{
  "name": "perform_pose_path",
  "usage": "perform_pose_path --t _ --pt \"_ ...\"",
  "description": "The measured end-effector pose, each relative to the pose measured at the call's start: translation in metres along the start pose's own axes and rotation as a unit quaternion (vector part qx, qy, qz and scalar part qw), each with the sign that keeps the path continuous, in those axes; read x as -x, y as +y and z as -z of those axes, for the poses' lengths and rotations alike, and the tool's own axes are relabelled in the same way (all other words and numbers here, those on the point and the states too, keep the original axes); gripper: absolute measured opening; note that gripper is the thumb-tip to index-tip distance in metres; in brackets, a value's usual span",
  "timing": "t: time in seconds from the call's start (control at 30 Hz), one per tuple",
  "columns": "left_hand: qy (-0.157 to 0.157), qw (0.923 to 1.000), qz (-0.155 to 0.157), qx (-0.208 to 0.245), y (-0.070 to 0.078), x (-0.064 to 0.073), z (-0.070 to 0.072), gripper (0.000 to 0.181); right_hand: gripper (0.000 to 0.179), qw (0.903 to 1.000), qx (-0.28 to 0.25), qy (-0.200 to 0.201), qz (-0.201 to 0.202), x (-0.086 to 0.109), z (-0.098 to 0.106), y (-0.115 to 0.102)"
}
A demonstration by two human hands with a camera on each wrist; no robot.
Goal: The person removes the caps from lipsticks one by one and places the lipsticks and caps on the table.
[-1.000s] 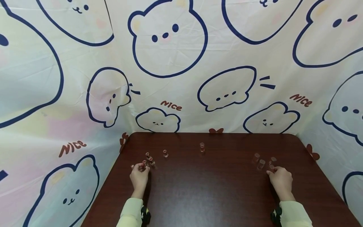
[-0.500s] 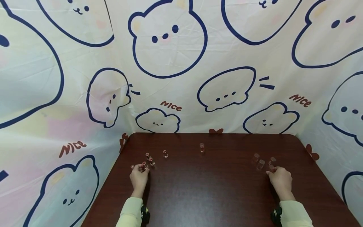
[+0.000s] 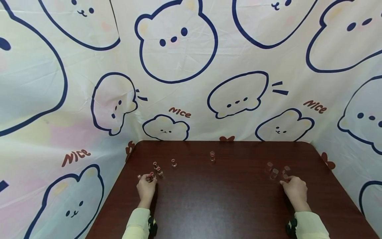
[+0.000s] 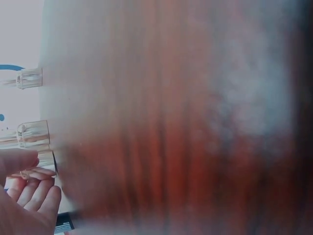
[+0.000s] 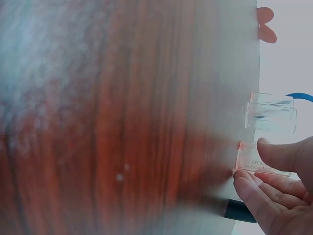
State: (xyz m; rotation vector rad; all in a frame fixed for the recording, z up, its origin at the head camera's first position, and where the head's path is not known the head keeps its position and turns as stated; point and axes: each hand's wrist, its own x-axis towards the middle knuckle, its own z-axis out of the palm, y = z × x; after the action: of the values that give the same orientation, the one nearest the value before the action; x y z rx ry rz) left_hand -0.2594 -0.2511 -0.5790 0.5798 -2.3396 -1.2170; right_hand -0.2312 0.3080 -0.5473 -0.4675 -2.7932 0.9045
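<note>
At the left of the table, my left hand pinches a small clear narrow-necked bottle between thumb and fingers. Close behind it stand two similar bottles. Another bottle shows just left of the hand, partly hidden by it. Over at the right, my right hand has thumb and fingertips around a clear cylinder with faint print, like a bottle's cover. Two more clear cylinders stand to its left, and one shows just beyond the fingers.
A single bottle stands apart, right of the left group. Near the back middle stands a taller piece, a bottle with a clear cover over it. The dark brown table meets a cartoon-printed cloth at its back and sides.
The head view has tilted up very slightly. Both hands keep the same places and grips, and the bottles and cylinders stand where they were.
</note>
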Motion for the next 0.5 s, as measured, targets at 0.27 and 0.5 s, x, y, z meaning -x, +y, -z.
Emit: perform_pose_path --t 0.27,0.5 --pt "-0.009 0.9998 0.005 -0.015 0.001 0.001 0.000 0.022 0.043 0.9999 0.002 -0.009 -0.006 0.003 0.006 0.001" --pt "-0.014 0.9996 0.007 -0.024 0.006 0.002 0.002 0.021 0.043 0.9986 -0.002 0.044 0.030 0.008 0.020 -0.008"
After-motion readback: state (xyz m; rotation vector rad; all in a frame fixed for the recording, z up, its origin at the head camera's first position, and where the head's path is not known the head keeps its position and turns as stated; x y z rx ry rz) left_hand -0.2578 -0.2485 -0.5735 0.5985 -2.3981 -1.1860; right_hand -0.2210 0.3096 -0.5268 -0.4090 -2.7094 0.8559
